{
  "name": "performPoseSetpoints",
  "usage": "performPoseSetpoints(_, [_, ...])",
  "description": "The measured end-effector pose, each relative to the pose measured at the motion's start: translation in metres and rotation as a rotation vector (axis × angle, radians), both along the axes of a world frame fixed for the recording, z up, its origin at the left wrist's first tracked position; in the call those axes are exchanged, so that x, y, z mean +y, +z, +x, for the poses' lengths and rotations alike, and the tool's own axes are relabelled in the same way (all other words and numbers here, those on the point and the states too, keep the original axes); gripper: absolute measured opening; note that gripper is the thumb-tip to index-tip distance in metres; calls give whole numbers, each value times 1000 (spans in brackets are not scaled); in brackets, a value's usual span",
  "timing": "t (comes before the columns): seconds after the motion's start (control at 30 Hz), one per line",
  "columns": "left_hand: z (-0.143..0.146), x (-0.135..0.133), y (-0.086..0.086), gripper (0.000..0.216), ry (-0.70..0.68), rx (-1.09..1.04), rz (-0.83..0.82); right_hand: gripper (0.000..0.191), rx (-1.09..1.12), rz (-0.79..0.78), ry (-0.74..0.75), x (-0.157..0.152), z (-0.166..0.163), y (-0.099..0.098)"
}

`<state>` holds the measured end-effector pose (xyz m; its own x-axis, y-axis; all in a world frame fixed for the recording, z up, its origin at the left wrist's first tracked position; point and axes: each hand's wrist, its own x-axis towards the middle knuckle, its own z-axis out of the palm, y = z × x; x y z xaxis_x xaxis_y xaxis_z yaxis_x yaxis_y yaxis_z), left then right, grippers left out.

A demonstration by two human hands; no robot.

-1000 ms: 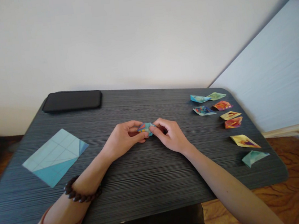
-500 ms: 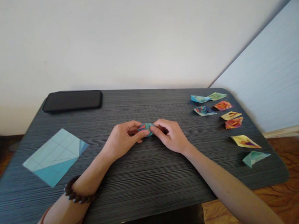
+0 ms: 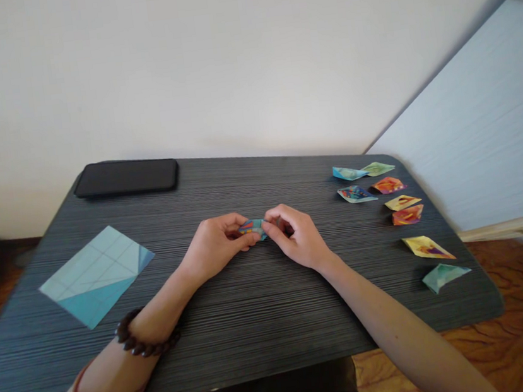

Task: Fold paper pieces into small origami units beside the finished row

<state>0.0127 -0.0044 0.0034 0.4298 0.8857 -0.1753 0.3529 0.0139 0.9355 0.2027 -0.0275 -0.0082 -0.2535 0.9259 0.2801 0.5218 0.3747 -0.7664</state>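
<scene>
Between my two hands is a small folded paper piece (image 3: 252, 226), teal with blue and orange patches, just above the table's middle. My left hand (image 3: 216, 243) pinches its left end between thumb and fingers. At the right end, my right hand (image 3: 297, 236) grips it with thumb and bent forefinger. The fingers cover much of the piece, so its full shape is hidden. To the left lies a creased sheet of paper (image 3: 97, 276), pale blue with teal and blue portions.
Several folded paper pieces in blue, green, orange and yellow, among them a teal one (image 3: 444, 276), lie along the right side of the dark table (image 3: 267, 322). A black phone-like slab (image 3: 126, 177) rests at the back left. A white wall (image 3: 245, 64) stands behind.
The folded paper has turned slightly between my fingers, showing more of its orange and blue pattern. My right fingers have shifted a little on it. The things on the table have stayed put.
</scene>
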Motion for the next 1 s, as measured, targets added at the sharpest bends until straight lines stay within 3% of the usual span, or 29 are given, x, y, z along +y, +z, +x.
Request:
performPoseSetpoints(0.2, [1,-2,2,32,27,88,154,10,9,56,7,1,1,2])
performPoseSetpoints(0.43, [0,0,5,23,59,164,414,11,-29,57,0,1,0,-1])
performPoseSetpoints(0.77, [-1,0,1,27,82,156,325,13,-76,84,-30,0,-1,0])
performPoseSetpoints(1.0, [-2,1,2,36,-9,254,250,12,24,92,-33,0,-1,2])
